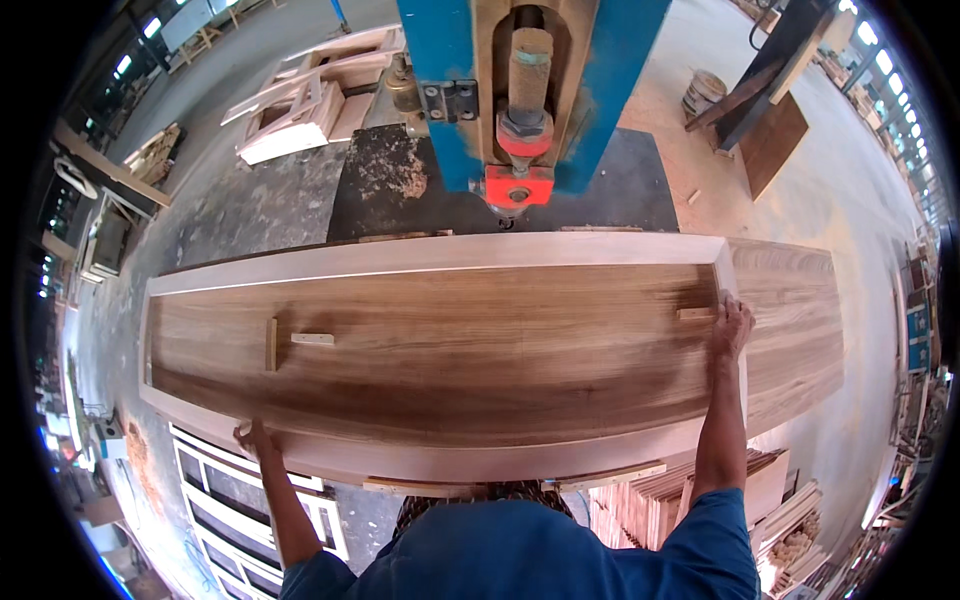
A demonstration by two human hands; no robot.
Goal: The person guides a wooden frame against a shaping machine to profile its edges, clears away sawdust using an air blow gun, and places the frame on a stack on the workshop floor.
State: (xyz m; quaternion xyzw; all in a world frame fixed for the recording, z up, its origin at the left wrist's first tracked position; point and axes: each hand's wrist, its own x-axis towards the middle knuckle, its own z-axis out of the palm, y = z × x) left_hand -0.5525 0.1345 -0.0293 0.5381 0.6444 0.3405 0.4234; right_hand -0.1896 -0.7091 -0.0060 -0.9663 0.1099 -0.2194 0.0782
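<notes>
A worker in a blue shirt (510, 550) stands above pale slatted frames (225, 452) at lower left and piled boards (640, 505) at lower right, arms spread across a long wooden frame (480, 462) lying between body and machine. The left hand (257, 438) has its grip closed on the near rail toward the left end; the right hand (734, 325) is clamped on the right-end rail, a wide hold that probably keeps the long piece steady. Inside the frame shows a brown panel (450, 370), its grain visible again past the right end; what supports it is hidden. Three small wood strips, one upright (271, 344), lie within, perhaps as spacers. Beyond stands a blue machine (630, 50), its red clamp (519, 186) just past the far rail, with more frames (290, 143) and a bucket (704, 90) farther off.
</notes>
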